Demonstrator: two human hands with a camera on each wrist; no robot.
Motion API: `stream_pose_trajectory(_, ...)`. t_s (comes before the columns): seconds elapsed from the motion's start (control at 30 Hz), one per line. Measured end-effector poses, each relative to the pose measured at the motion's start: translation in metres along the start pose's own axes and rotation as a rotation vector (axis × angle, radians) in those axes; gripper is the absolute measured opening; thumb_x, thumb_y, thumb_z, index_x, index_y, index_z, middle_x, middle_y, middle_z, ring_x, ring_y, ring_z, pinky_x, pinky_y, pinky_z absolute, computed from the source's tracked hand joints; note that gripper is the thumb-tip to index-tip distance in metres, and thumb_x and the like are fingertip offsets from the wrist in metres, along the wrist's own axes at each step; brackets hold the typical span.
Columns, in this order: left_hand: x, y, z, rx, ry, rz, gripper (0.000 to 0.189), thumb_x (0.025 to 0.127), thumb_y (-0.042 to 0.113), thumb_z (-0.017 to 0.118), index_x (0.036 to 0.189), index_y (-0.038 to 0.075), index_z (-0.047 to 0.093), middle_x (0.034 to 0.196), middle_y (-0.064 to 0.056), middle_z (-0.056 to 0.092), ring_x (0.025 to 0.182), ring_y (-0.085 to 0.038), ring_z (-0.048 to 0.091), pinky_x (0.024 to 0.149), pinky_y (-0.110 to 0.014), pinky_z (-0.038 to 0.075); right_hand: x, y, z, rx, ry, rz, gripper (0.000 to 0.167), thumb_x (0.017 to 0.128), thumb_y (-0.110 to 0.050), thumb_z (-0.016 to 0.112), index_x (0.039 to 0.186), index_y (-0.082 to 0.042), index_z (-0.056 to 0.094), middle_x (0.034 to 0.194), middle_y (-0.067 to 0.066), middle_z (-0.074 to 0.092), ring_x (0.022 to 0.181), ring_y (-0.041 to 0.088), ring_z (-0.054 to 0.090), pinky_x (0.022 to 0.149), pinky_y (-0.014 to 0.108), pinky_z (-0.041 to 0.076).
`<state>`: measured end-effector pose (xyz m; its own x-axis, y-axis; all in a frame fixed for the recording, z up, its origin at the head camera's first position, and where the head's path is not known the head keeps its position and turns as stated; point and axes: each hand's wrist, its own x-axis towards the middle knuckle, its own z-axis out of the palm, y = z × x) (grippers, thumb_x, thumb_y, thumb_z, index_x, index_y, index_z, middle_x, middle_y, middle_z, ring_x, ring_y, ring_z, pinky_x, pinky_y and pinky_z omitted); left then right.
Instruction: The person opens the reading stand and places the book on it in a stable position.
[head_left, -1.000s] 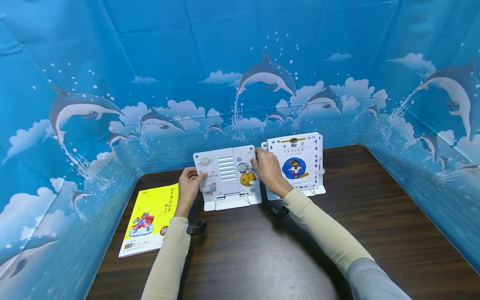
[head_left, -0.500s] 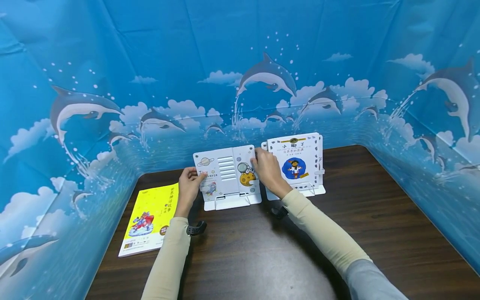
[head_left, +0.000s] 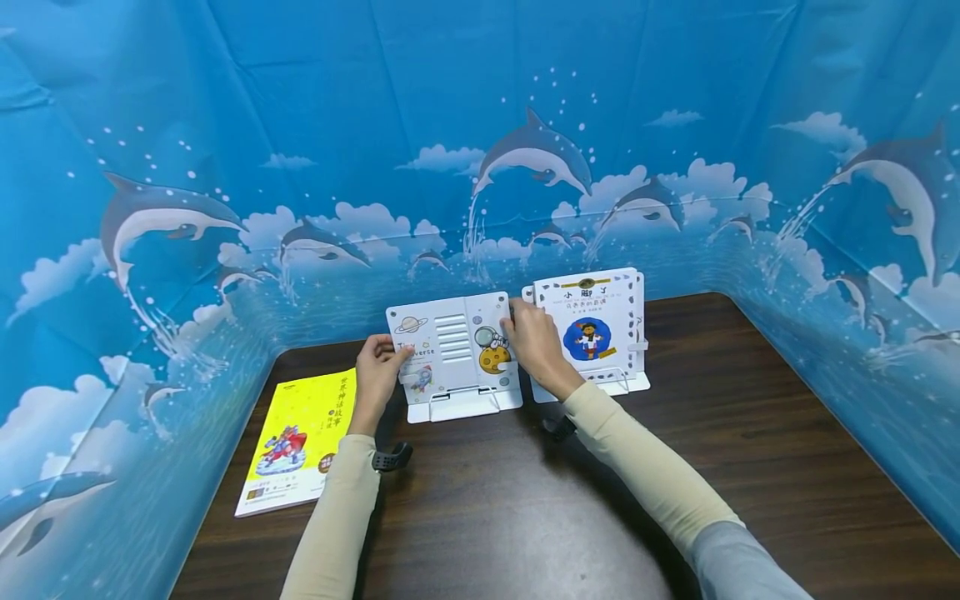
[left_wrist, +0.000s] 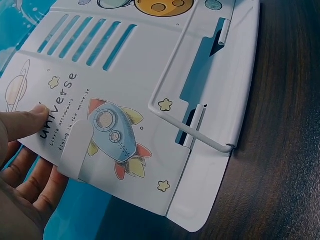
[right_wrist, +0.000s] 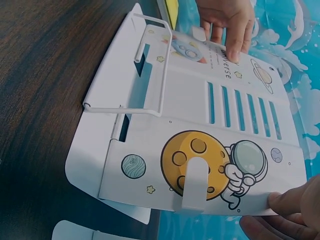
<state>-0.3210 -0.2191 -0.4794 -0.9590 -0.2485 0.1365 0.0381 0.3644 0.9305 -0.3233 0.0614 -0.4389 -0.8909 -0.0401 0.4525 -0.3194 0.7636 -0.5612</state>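
Observation:
A white book stand printed with planets, a rocket and an astronaut stands upright on the table, its slots and wire page holder showing. At its left edge my left hand grips the panel, thumb on the front face and fingers behind, as the left wrist view shows on the stand. My right hand holds the opposite edge the same way; in the right wrist view its thumb lies on the front near the astronaut. Nothing rests on this stand.
Just right, a second white stand bears a white picture book. A yellow book lies flat at the left of the dark wooden table. A blue dolphin-print curtain rises behind and along both sides.

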Motion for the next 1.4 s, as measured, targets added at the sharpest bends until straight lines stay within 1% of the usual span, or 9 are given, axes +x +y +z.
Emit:
stream_pose_trajectory(0.37,-0.002,-0.004,-0.007,-0.012,-0.002,0.031,0.047,0.100,0.024,0.077,0.140,0.008,0.057,0.130,-0.014,0.066,0.111,-0.025,0.065,0.082,-0.009,0.049,-0.002,-0.003,-0.001,0.013,0.002,0.012,0.027,0.104,-0.017,0.071,0.124,0.001,0.070,0.100,0.016,0.077,0.077,0.025,0.076,0.063,0.034,0.061)
stream_pose_trajectory(0.5,-0.006,-0.009,-0.021,-0.016,0.015,0.064,0.046,0.102,0.020,0.075,0.142,0.005,0.057,0.133,-0.016,0.066,0.115,-0.025,0.065,0.084,-0.005,0.048,-0.009,-0.006,-0.005,0.045,0.038,0.020,0.025,0.104,-0.017,0.071,0.122,0.000,0.071,0.095,0.013,0.075,0.073,0.023,0.071,0.059,0.033,0.056)
stream_pose_trajectory(0.63,-0.013,-0.012,-0.040,0.003,0.052,0.051,0.040,0.104,0.022,0.071,0.138,0.005,0.059,0.129,-0.016,0.068,0.103,-0.013,0.068,0.082,-0.004,0.051,-0.021,-0.010,-0.009,0.110,0.036,0.033,0.016,0.103,-0.015,0.071,0.111,-0.002,0.074,0.090,0.011,0.075,0.070,0.020,0.068,0.058,0.031,0.053)
stream_pose_trajectory(0.8,-0.023,-0.017,-0.069,0.008,0.101,0.025,0.035,0.104,0.028,0.071,0.126,0.002,0.066,0.109,-0.011,0.075,0.082,-0.003,0.072,0.078,-0.014,0.059,-0.040,-0.019,-0.004,0.318,-0.098,0.077,0.010,0.102,-0.009,0.069,0.098,-0.002,0.076,0.081,0.008,0.074,0.065,0.017,0.070,0.056,0.025,0.054)
stream_pose_trajectory(0.93,-0.032,-0.025,-0.094,0.006,0.141,-0.005,0.033,0.103,0.028,0.074,0.120,0.001,0.073,0.090,0.008,0.074,0.077,-0.003,0.072,0.074,-0.017,0.061,-0.055,-0.031,0.009,0.516,-0.249,0.115,0.010,0.102,-0.007,0.069,0.098,0.001,0.075,0.077,0.010,0.075,0.059,0.015,0.072,0.055,0.028,0.061)
stream_pose_trajectory(1.03,-0.037,-0.030,-0.111,0.030,0.161,-0.028,0.034,0.103,0.029,0.073,0.121,0.000,0.075,0.084,0.016,0.071,0.076,-0.001,0.069,0.071,-0.017,0.060,-0.064,-0.042,0.021,0.616,-0.353,0.145,0.011,0.102,-0.007,0.069,0.100,0.003,0.074,0.077,0.011,0.076,0.057,0.012,0.070,0.057,0.032,0.063)
stream_pose_trajectory(1.13,-0.042,-0.035,-0.125,0.087,0.179,-0.068,0.037,0.105,0.032,0.069,0.124,0.001,0.075,0.086,0.014,0.072,0.076,-0.002,0.069,0.069,-0.018,0.060,-0.070,-0.055,0.033,0.691,-0.441,0.181,0.012,0.103,-0.005,0.068,0.103,0.006,0.073,0.079,0.015,0.076,0.057,0.012,0.069,0.060,0.035,0.065)
stream_pose_trajectory(1.3,-0.051,-0.043,-0.145,0.202,0.194,-0.157,0.041,0.108,0.038,0.063,0.130,0.004,0.075,0.097,-0.003,0.075,0.078,-0.011,0.072,0.067,-0.023,0.061,-0.075,-0.076,0.054,0.732,-0.530,0.208,0.014,0.104,-0.005,0.066,0.103,0.007,0.073,0.087,0.024,0.077,0.057,0.011,0.068,0.067,0.045,0.066)
stream_pose_trajectory(1.4,-0.056,-0.051,-0.156,0.252,0.197,-0.195,0.045,0.110,0.039,0.058,0.134,0.004,0.073,0.106,-0.013,0.076,0.084,-0.016,0.072,0.069,-0.018,0.058,-0.076,-0.087,0.065,0.754,-0.564,0.210,0.014,0.105,-0.005,0.064,0.102,0.005,0.074,0.091,0.027,0.077,0.058,0.012,0.069,0.072,0.051,0.066)
